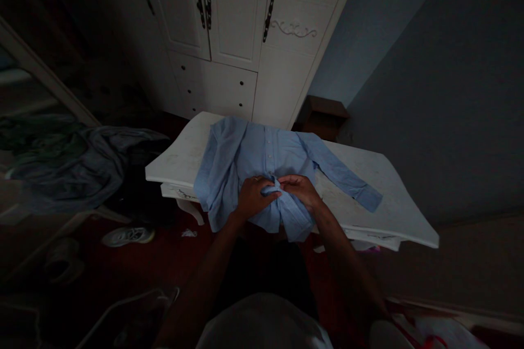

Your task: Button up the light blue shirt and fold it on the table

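Note:
A light blue button-up shirt lies spread front side up on a white table. One sleeve stretches out to the right across the tabletop, while the other side is bunched at the left and hangs over the near edge. My left hand and my right hand are both closed on the shirt's front placket, fingertips almost meeting. Small buttons run up the placket above them. The lower part of the shirt drapes off the table toward me. Whether a button is between my fingers is too small to tell.
Behind the table stands a white wardrobe with dark handles. A small brown cabinet is at the back right. Grey and green clothes are heaped on the left. A white shoe rests on the red floor.

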Demonstrator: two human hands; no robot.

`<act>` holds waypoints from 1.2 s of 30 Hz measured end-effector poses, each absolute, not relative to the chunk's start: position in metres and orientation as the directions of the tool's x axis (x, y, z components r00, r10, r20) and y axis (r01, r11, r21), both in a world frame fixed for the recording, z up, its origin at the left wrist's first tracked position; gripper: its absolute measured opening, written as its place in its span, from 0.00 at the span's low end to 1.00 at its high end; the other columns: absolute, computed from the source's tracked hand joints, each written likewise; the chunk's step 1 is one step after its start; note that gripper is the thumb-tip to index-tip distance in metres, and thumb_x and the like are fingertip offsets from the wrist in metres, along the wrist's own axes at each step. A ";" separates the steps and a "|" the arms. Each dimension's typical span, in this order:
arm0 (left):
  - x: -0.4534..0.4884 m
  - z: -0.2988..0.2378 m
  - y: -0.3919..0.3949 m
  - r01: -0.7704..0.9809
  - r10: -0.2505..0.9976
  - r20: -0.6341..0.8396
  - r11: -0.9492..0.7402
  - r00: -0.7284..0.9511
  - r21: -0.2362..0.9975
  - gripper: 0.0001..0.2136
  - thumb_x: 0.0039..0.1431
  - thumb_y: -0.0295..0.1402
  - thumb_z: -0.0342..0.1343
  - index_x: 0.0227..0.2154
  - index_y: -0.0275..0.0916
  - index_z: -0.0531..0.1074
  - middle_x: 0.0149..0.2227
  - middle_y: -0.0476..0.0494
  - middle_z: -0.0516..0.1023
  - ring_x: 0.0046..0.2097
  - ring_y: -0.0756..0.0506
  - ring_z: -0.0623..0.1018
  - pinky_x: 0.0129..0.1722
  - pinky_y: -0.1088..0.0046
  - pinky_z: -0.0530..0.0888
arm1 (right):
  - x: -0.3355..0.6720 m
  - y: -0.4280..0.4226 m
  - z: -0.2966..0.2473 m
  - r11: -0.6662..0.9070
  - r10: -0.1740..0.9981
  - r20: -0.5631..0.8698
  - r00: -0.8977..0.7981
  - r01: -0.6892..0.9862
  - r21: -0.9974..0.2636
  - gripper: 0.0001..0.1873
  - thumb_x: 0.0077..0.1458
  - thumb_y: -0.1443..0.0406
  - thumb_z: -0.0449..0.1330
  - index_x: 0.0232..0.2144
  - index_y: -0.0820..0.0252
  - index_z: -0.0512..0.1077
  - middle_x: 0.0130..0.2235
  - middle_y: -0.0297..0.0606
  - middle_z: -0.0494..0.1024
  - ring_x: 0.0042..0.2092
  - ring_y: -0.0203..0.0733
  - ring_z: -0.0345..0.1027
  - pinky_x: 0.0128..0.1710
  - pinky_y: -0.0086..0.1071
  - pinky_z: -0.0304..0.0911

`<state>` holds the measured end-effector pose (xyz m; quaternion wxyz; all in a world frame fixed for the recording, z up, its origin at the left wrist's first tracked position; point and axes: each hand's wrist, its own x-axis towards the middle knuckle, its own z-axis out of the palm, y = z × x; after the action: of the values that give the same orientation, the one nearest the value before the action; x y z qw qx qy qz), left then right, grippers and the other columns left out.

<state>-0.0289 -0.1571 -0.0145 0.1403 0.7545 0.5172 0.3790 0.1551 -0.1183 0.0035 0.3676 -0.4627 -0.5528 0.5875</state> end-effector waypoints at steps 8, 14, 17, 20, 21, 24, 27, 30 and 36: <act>-0.028 -0.016 -0.159 0.766 0.898 0.386 -0.399 0.213 0.504 0.10 0.60 0.41 0.55 0.36 0.42 0.78 0.39 0.45 0.80 0.44 0.42 0.76 0.47 0.63 0.69 | 0.154 -0.121 -0.007 0.180 0.918 0.092 -0.385 0.198 -0.963 0.17 0.45 0.58 0.67 0.39 0.57 0.78 0.35 0.37 0.79 0.37 0.40 0.73 0.42 0.36 0.69; -0.027 -0.017 -0.160 0.781 0.891 0.406 -0.398 0.204 0.482 0.09 0.59 0.37 0.56 0.39 0.41 0.77 0.39 0.43 0.80 0.44 0.41 0.76 0.47 0.61 0.69 | 0.150 -0.133 0.008 0.689 0.704 0.409 -0.581 0.417 -0.593 0.18 0.59 0.66 0.56 0.52 0.50 0.73 0.52 0.42 0.71 0.56 0.44 0.64 0.57 0.43 0.61; -0.026 -0.018 -0.159 0.778 0.893 0.410 -0.388 0.185 0.494 0.09 0.58 0.36 0.58 0.38 0.40 0.78 0.39 0.43 0.80 0.44 0.41 0.76 0.47 0.61 0.70 | 0.153 -0.130 0.010 0.751 0.652 0.423 -0.630 0.456 -0.478 0.16 0.60 0.64 0.56 0.49 0.49 0.74 0.54 0.41 0.71 0.57 0.46 0.63 0.57 0.46 0.61; -0.026 -0.018 -0.158 0.767 0.894 0.410 -0.388 0.178 0.512 0.08 0.59 0.37 0.57 0.36 0.42 0.78 0.38 0.45 0.80 0.44 0.42 0.76 0.48 0.62 0.69 | 0.159 -0.124 0.007 0.760 0.647 0.442 -0.622 0.475 -0.444 0.12 0.60 0.62 0.58 0.45 0.49 0.77 0.52 0.42 0.73 0.55 0.46 0.65 0.55 0.46 0.63; -0.026 -0.018 -0.158 0.765 0.896 0.406 -0.388 0.181 0.514 0.08 0.59 0.38 0.56 0.36 0.43 0.78 0.38 0.45 0.80 0.44 0.42 0.76 0.48 0.62 0.69 | 0.161 -0.122 0.005 0.765 0.641 0.448 -0.624 0.469 -0.441 0.12 0.61 0.61 0.58 0.45 0.50 0.77 0.52 0.42 0.73 0.54 0.46 0.66 0.54 0.46 0.64; -0.027 -0.017 -0.158 0.765 0.899 0.385 -0.394 0.207 0.510 0.08 0.60 0.38 0.55 0.37 0.43 0.77 0.40 0.45 0.80 0.46 0.42 0.76 0.49 0.62 0.68 | 0.164 -0.118 0.000 0.779 0.621 0.452 -0.641 0.443 -0.444 0.11 0.61 0.61 0.57 0.44 0.50 0.77 0.50 0.41 0.74 0.52 0.45 0.67 0.53 0.45 0.65; -0.028 -0.017 -0.159 0.765 0.893 0.386 -0.412 0.231 0.495 0.09 0.61 0.38 0.54 0.38 0.42 0.77 0.41 0.45 0.80 0.46 0.42 0.75 0.49 0.61 0.68 | 0.165 -0.117 -0.005 0.782 0.614 0.461 -0.641 0.418 -0.461 0.11 0.62 0.62 0.56 0.44 0.50 0.77 0.49 0.41 0.75 0.51 0.44 0.67 0.52 0.44 0.65; -0.027 -0.018 -0.158 0.774 0.890 0.390 -0.414 0.235 0.479 0.09 0.61 0.37 0.54 0.38 0.42 0.77 0.41 0.45 0.80 0.46 0.42 0.75 0.49 0.61 0.68 | 0.165 -0.116 -0.011 0.800 0.591 0.509 -0.626 0.375 -0.468 0.11 0.63 0.64 0.55 0.43 0.51 0.77 0.48 0.41 0.75 0.50 0.43 0.69 0.50 0.43 0.67; -0.027 -0.015 -0.157 0.781 0.899 0.362 -0.405 0.246 0.475 0.08 0.61 0.37 0.54 0.38 0.42 0.76 0.40 0.46 0.80 0.45 0.42 0.75 0.49 0.61 0.68 | 0.162 -0.116 -0.015 0.837 0.543 0.562 -0.624 0.352 -0.418 0.11 0.63 0.67 0.53 0.44 0.53 0.74 0.46 0.41 0.77 0.47 0.43 0.70 0.46 0.42 0.68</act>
<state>-0.0268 -0.1569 -0.0154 0.0990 0.7831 0.5364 0.2986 0.1617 -0.1165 -0.0150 0.3532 -0.2513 -0.8910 0.1351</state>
